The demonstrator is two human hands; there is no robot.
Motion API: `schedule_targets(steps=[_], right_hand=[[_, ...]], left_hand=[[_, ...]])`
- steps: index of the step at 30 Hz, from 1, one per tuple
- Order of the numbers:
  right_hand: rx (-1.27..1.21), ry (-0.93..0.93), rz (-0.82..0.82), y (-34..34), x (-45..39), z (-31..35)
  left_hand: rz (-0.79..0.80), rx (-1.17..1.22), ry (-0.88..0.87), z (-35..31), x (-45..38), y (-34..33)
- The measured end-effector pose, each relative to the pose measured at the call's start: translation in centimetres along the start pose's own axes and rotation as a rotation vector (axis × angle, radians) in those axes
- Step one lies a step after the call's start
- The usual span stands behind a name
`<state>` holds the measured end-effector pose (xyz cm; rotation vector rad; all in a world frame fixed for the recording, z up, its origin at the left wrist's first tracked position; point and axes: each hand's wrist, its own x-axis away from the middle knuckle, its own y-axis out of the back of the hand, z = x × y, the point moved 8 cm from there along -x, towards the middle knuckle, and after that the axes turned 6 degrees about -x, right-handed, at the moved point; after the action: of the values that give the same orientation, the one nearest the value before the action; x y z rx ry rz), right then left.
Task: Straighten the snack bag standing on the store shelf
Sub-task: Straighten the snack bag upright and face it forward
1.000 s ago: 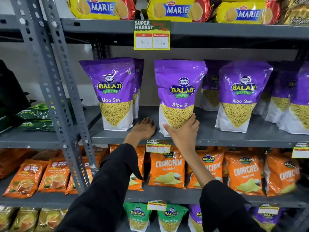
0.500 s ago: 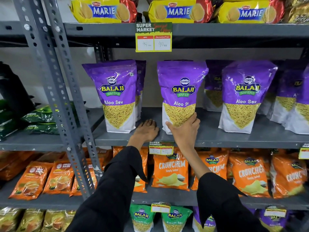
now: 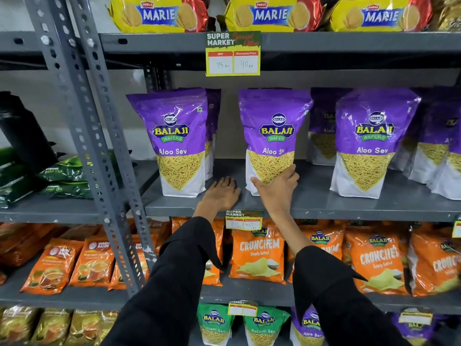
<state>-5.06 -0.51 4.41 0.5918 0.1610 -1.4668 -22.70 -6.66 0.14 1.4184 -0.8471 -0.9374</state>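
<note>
Right hand (image 3: 277, 189) cupped round the base of the bag (image 3: 273, 136), thumb on its left lower corner, fingers wrapped on the front right; half-closed grip, likely to steer the bottom square. Left hand (image 3: 220, 193) flat, palm down on the shelf (image 3: 324, 206) just left of the bag, holding nothing, probably bracing. Bag stands on the shelf, near its front edge, between two other Aloo Sev bags (image 3: 178, 143), apart from both. Long axis vertical, top leaning slightly right, label facing out toward the camera, turned a touch left. Price tag (image 3: 233, 54) hangs directly above the bag.
</note>
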Motion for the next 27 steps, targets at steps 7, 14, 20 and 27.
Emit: schedule_targets(steps=[7, 14, 20, 27], right_hand=[[0.027, 0.009, -0.003, 0.26, 0.27, 0.13], [0.038, 0.011, 0.002, 0.32, 0.62, 0.37], [0.059, 0.008, 0.001, 0.36, 0.74, 0.46], [0.054, 0.001, -0.006, 0.47, 0.87, 0.49]], left_hand=[[-0.007, -0.01, -0.003, -0.13, 0.07, 0.08], [-0.006, -0.007, 0.0, -0.07, 0.1, 0.04], [-0.004, 0.005, 0.002, -0.04, 0.19, 0.07], [-0.01, 0.017, -0.001, -0.1, 0.52, 0.32]])
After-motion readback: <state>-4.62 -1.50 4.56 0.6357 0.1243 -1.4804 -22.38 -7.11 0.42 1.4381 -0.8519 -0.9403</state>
